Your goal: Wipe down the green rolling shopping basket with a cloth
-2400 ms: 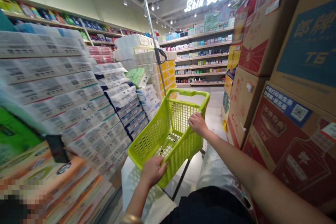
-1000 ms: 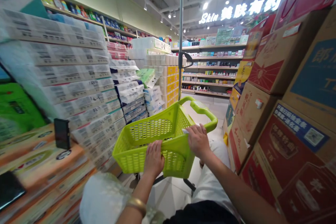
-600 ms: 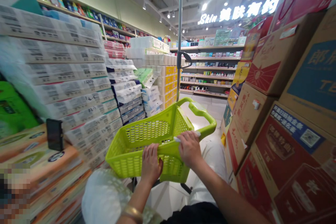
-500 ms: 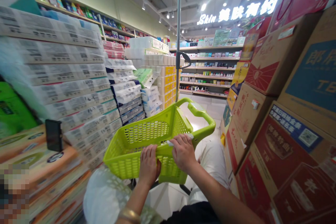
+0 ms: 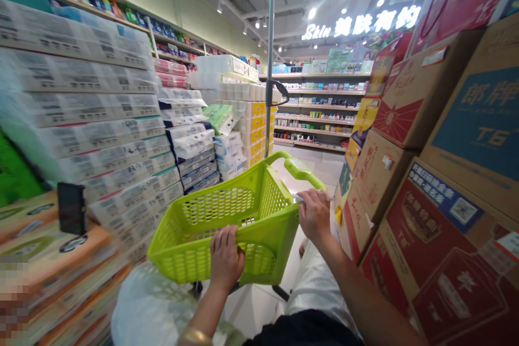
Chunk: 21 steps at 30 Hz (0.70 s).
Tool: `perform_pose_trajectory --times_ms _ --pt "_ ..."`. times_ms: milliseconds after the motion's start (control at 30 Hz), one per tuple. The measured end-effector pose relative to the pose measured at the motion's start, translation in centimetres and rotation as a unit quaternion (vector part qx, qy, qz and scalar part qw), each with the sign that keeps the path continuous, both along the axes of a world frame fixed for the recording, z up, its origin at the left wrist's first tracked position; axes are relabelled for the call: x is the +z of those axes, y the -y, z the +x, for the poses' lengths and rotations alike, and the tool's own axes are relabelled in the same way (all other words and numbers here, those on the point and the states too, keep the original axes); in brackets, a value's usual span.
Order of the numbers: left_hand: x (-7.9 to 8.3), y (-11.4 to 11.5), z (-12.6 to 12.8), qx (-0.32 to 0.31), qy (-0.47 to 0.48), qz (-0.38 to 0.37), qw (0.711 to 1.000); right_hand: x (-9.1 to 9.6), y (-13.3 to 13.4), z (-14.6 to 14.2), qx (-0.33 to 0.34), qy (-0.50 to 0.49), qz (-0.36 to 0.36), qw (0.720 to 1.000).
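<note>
A lime-green plastic shopping cart [image 5: 184, 257] with perforated walls stands in front of my knees, its handle toward the right. My left hand [image 5: 226, 259] is closed over the near rim, fingers curled inside. On the right, my right hand [image 5: 315, 215] is wrapped round the near end of the cart's handle [image 5: 305, 172]. A small white scrap [image 5: 298, 198], which looks like tissue, pokes out beside its fingers. Nothing large shows in the basket; part of its floor is hidden by the near wall.
Wrapped paper packs [image 5: 101, 102] are stacked high along the left. Cardboard cartons [image 5: 438, 238] form a wall close on the right. A metal pole [image 5: 271, 38] rises beyond the cart. Shelves [image 5: 316, 111] of small goods cross the back. A dark phone-like device [image 5: 72, 208] stands on orange packs.
My right hand has shifted right, from the near rim onto the cart's handle. My left hand keeps its hold on the rim. The view has turned slightly.
</note>
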<state>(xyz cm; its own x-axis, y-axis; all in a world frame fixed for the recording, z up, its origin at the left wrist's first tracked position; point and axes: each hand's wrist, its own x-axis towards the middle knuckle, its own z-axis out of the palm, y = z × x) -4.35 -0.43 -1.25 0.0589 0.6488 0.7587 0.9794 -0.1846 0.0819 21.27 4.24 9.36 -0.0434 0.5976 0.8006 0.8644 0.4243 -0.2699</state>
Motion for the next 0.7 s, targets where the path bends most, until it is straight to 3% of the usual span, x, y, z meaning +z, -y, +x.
perform_pose_trajectory --times_ms 133,233,367,533,600,700 --pt "-0.2 0.0 -0.4 -0.004 0.011 -0.002 1.0 -1.6 1.7 -4.4 0.089 0.038 -0.027 0.995" --pt "-0.3 0.0 -1.0 -0.017 0.0 0.0 1.0 -2.1 2.4 -6.0 0.123 0.063 -0.04 0.99" --pt "-0.3 0.2 -1.4 -0.02 -0.015 0.0 1.0 -1.0 1.6 -3.7 0.117 0.068 -0.041 0.99" --pt "-0.6 0.1 -1.0 -0.008 0.007 0.004 1.0 1.1 -0.5 1.2 -0.009 0.009 -0.017 1.0" --pt "-0.7 0.0 -0.8 0.0 0.014 0.007 1.0 1.2 -0.7 1.6 -0.035 -0.004 -0.015 0.999" --pt "-0.7 0.0 -0.5 0.011 0.017 0.016 1.0 0.4 0.1 -0.2 -0.014 0.003 -0.022 1.0"
